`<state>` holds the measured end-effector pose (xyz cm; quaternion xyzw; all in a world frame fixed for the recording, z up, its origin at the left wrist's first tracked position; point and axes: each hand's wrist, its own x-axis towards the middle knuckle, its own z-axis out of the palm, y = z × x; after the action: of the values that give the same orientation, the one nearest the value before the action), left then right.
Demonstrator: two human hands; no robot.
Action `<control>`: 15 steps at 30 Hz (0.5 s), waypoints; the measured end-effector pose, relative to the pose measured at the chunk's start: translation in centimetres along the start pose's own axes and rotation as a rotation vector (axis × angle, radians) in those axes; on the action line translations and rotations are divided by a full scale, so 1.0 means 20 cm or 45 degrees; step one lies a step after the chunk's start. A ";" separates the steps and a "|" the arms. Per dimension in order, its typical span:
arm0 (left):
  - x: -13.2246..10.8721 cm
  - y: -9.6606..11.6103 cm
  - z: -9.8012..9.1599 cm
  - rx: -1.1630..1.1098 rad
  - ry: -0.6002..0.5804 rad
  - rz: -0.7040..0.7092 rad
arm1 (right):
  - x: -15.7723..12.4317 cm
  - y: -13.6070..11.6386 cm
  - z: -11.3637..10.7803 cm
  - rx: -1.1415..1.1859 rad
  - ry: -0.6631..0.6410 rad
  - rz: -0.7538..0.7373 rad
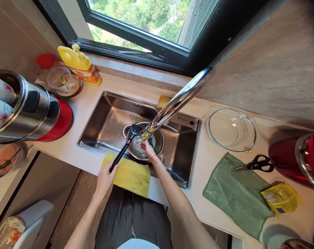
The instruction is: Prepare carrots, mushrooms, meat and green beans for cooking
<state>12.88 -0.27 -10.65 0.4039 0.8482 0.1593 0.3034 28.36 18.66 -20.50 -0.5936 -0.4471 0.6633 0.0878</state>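
My left hand [106,176] is closed round the black handle of a long kitchen utensil [122,152], whose dark head lies under the tap; its exact shape is unclear. Just below the spout of the chrome tap [172,107], my right hand [148,150] reaches over a round metal bowl [160,138] in the sink [182,148]. Its fingers look loosely apart, with their tips partly hidden. Right beside them is a green piece [152,142], perhaps a scouring pad. A yellow cloth [132,176] hangs over the sink's front edge.
A yellow sponge [163,101] sits behind the sink. Leftward are a yellow bottle [81,67] and a steel-and-red cooker [39,107]. To the right lie a glass dish [232,129], a green cloth [232,190], black scissors [258,164] and a yellow packet [281,197].
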 end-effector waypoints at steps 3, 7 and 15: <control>-0.06 0.19 0.18 -0.181 -0.133 0.168 | -0.26 0.09 0.03 0.311 -0.229 0.029; -0.18 0.44 0.34 -0.375 -0.600 0.532 | -0.49 0.25 -0.14 0.505 0.156 -0.044; 0.14 0.37 0.45 -0.203 -0.470 0.381 | -0.34 0.42 -0.81 -0.306 0.295 0.093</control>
<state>21.63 6.87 -14.74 0.5221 0.6937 0.1925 0.4573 47.78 17.24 -19.77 -0.6882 -0.4881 0.5351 0.0429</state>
